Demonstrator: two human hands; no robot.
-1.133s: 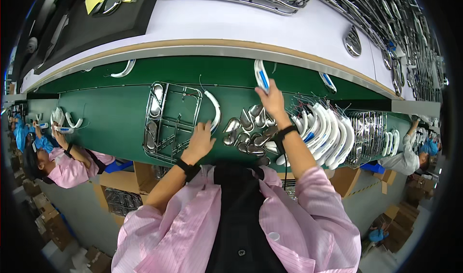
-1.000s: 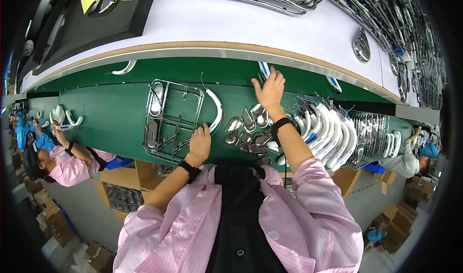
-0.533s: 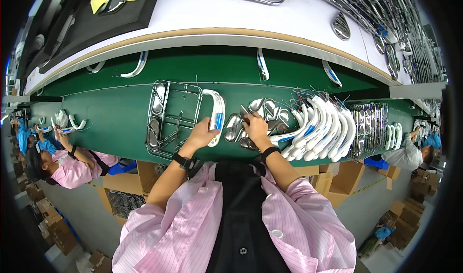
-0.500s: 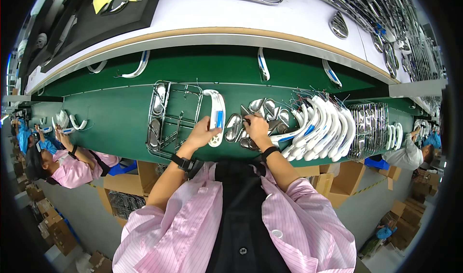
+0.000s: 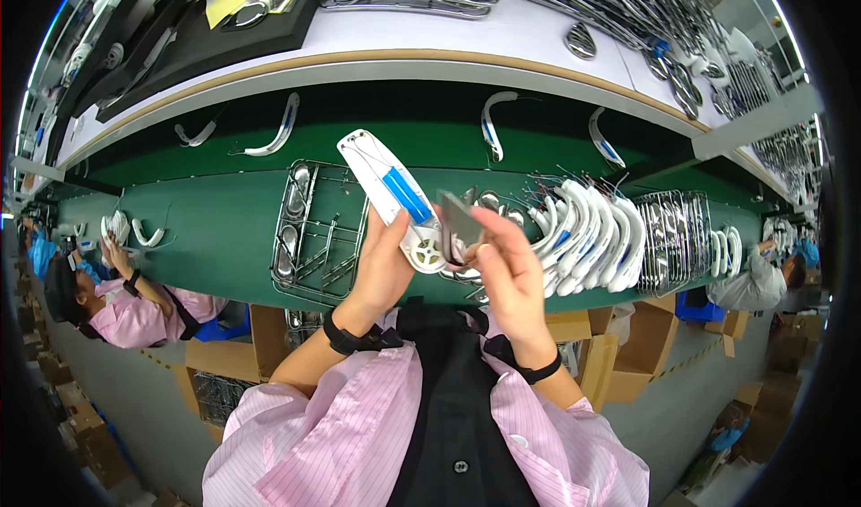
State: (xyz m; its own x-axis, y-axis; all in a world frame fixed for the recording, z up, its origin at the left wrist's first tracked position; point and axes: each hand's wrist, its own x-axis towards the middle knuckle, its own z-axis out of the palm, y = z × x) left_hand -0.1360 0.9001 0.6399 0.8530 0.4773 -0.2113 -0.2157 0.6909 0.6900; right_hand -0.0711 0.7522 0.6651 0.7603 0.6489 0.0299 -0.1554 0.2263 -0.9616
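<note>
My left hand [image 5: 381, 260] is closed around the lower part of a white curved plastic housing [image 5: 366, 168], held tilted above the green bench. Inside it lie a blue cylinder [image 5: 408, 198], thin wires and, at the wide end, a round slotted part [image 5: 427, 254]. Beside that end, my right hand [image 5: 513, 283] pinches a shiny metal plate [image 5: 462, 225], smeared by motion. Whether plate and housing touch, I cannot tell. Behind my right hand, several shiny metal pieces [image 5: 489, 199] lie in a loose pile, partly hidden.
Left of my hands lies a chrome wire frame [image 5: 318, 229]. Several white curved housings [image 5: 587, 242] with loose wires are stacked at the right, beside upright wire frames [image 5: 673, 238]. A shelf edge [image 5: 421, 56] crosses above the bench. Co-workers sit on both sides; cardboard boxes [image 5: 224, 359] stand below.
My left hand has raised the white housing off the bench and tilted its top leftward. From the pile, my right hand has lifted a metal plate and brought it near the housing's wide end.
</note>
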